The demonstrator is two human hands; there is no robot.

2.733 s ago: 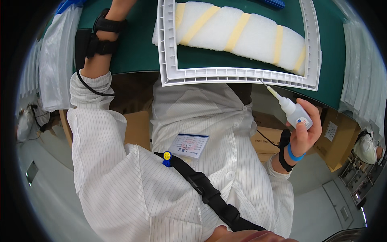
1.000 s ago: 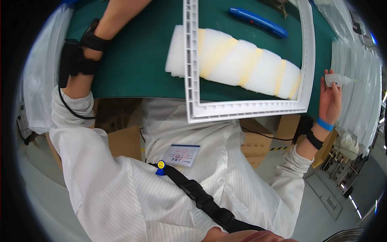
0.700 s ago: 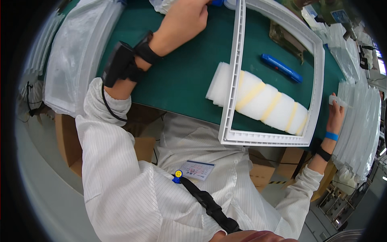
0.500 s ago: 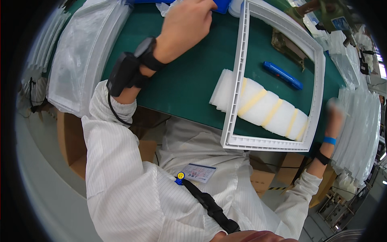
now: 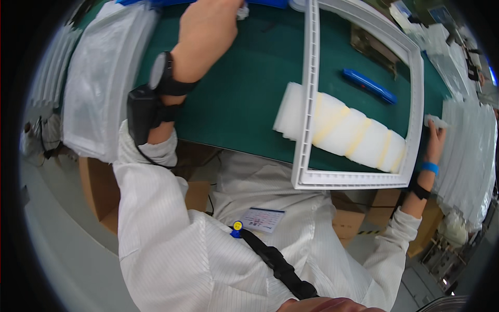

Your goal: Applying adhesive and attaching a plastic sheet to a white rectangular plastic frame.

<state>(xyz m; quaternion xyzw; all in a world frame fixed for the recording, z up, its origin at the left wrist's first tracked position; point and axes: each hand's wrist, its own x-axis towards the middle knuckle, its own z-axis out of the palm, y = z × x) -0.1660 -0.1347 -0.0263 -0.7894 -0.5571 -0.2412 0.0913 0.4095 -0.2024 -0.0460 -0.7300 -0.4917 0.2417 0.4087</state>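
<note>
At the top edge, my left hand (image 5: 208, 31) reaches over the front of a blue bin (image 5: 265, 2). Its fingers are cut off or hidden, and a crumpled white scrap (image 5: 243, 11) shows beside it. Far to the right, my right hand (image 5: 434, 143) pinches a small white piece (image 5: 436, 121) next to a stack of clear-bagged parts (image 5: 465, 151). Between my hands a white rectangular plastic frame (image 5: 312, 67) stands at the bench's near edge. A white foam roll with yellow bands (image 5: 338, 122) and a blue pen-shaped tool (image 5: 369, 86) are seen through its opening.
Bagged white panels (image 5: 101, 83) are piled on the left of the green bench (image 5: 244, 93). A dull metal part (image 5: 374, 49) lies behind the blue tool. Cardboard boxes (image 5: 99, 187) stand below the bench.
My left hand has shifted left and farther toward the top edge. My right hand, blurred before, has come into focus with the small white piece at its fingertips. The view has shifted slightly.
</note>
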